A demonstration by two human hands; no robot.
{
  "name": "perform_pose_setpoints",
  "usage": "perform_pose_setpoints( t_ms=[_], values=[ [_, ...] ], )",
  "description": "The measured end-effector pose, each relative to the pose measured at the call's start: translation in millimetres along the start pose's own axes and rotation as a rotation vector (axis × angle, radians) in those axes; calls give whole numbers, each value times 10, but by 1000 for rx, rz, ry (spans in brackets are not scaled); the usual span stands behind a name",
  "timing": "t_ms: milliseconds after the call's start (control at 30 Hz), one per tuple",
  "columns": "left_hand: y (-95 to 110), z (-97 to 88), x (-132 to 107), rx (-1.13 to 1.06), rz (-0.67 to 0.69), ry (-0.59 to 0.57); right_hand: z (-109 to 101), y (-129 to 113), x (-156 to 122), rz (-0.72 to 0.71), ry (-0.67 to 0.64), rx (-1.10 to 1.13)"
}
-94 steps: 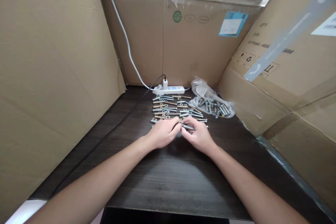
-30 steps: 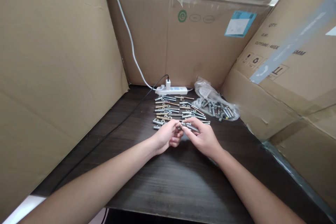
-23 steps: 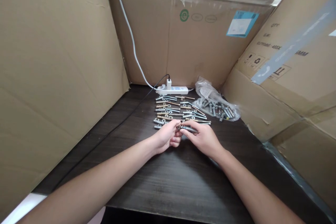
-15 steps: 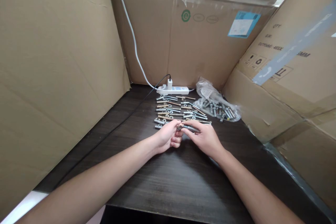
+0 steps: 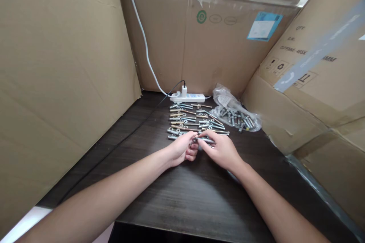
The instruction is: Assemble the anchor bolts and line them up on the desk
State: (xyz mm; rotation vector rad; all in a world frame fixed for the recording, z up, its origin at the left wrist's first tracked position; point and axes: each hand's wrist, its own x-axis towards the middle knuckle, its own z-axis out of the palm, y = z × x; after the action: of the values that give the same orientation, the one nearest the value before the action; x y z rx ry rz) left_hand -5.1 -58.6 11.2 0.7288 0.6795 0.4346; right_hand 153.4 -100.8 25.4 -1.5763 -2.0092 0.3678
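In the head view, my right hand (image 5: 224, 149) is closed around a silver expansion bolt (image 5: 206, 140), which lies nearly level and points toward my left hand. My left hand (image 5: 181, 149) has its fingers curled at the bolt's left end, pinching a small metal ring (image 5: 192, 144) that looks like a washer or nut; its exact kind is too small to tell. Just behind both hands lie rows of bolts, metal sleeves (image 5: 173, 131), nuts and washers, some silver and some brassy. My fingers partly cover the nearest row.
A clear plastic bag (image 5: 226, 98) holding several expansion bolts lies at the back right. Behind the rows stands a white power strip (image 5: 196, 98) with a plug in it. A black cable (image 5: 125, 136) crosses the dark table (image 5: 182, 197) on the left. Cardboard boxes (image 5: 159, 38) wall in three sides.
Both hands stay almost in place. At the bolt's left end, the small ring now shows more separately between my left fingers, and the bolt has shifted slightly in my right fingers.
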Motion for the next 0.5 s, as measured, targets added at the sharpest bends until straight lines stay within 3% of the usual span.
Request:
perform_pose_setpoints(
  t_ms=[267, 500],
  values=[
    [28, 37, -28, 22, 54, 11, -6, 2, -9, -83, -1, 164],
    [-12, 48, -27, 120, 158, 68, 42, 31, 1, -147, -88, 251]
  ],
)
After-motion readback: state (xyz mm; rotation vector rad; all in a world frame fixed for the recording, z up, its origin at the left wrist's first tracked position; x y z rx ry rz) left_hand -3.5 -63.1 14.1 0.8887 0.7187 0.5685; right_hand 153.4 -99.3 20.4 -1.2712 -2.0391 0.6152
